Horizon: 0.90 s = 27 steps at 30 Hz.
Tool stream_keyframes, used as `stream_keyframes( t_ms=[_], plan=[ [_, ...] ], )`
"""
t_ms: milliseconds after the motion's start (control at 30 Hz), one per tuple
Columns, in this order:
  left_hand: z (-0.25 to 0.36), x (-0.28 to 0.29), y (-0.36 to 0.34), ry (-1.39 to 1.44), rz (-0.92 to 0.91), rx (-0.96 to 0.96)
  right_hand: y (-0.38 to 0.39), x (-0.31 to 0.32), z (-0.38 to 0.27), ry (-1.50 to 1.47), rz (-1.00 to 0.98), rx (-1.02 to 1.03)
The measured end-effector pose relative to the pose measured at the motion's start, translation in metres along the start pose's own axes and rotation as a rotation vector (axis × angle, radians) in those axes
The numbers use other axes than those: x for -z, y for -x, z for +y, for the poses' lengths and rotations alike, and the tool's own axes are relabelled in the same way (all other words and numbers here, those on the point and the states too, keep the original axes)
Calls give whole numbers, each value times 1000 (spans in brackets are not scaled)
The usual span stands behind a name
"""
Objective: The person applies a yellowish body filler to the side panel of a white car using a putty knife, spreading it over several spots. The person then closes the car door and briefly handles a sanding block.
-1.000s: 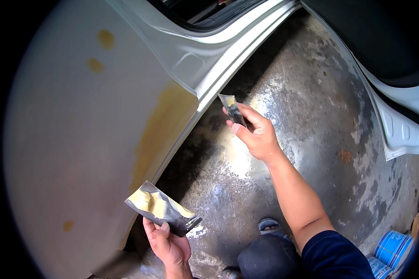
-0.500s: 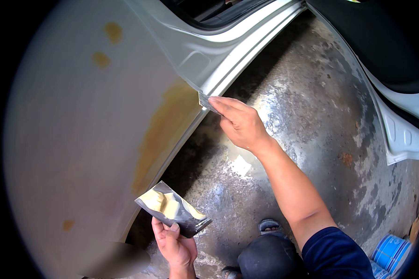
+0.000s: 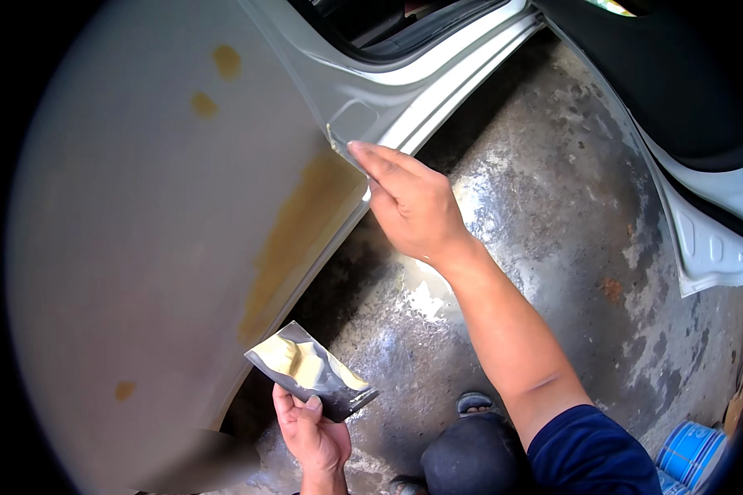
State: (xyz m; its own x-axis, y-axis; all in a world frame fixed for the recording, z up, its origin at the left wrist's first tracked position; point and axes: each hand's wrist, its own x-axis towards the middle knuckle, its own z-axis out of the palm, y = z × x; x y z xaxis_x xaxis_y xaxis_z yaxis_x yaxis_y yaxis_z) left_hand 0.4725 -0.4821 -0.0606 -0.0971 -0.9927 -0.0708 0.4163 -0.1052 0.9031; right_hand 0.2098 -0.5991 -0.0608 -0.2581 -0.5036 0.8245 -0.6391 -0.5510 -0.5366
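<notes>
A plate (image 3: pixel 335 405) of putty (image 3: pixel 308 371) is grasped by the left fingers (image 3: pixel 284 402), a scraper (image 3: pixel 347 157) by the right fingers (image 3: pixel 388 169) at the car panel (image 3: pixel 157 247)

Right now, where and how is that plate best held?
Probably by the bare, dark lower edge of the plate, pinched from below, as the left hand does: the plate is flat, and the yellow paste lies mostly on its upper part.

Mottled gray floor (image 3: pixel 553 206) reflects bright light (image 3: pixel 480 191) left of a blue can (image 3: pixel 690 454); beyond the can, a rust-brown patch (image 3: pixel 610 289) stains it.
</notes>
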Motion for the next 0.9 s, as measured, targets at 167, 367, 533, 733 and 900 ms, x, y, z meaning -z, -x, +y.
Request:
stream_keyframes(
  t_ms=[167,367,533,733,900],
  plan=[
    [5,1,-3,127,-1,57,42,39,-36,-457,-25,-548],
    [14,-9,-5,367,-98,349,134,68,-93,-1373,-613,-993],
    [20,-31,7,405,-190,453,125,62,-99,-1385,-498,-1139],
    [54,-42,16,349,-233,112,113,109,-128,-1052,-245,-1071],
    [60,-58,35,459,-331,-28,92,121,-195,-418,-468,-949]
  ],
)
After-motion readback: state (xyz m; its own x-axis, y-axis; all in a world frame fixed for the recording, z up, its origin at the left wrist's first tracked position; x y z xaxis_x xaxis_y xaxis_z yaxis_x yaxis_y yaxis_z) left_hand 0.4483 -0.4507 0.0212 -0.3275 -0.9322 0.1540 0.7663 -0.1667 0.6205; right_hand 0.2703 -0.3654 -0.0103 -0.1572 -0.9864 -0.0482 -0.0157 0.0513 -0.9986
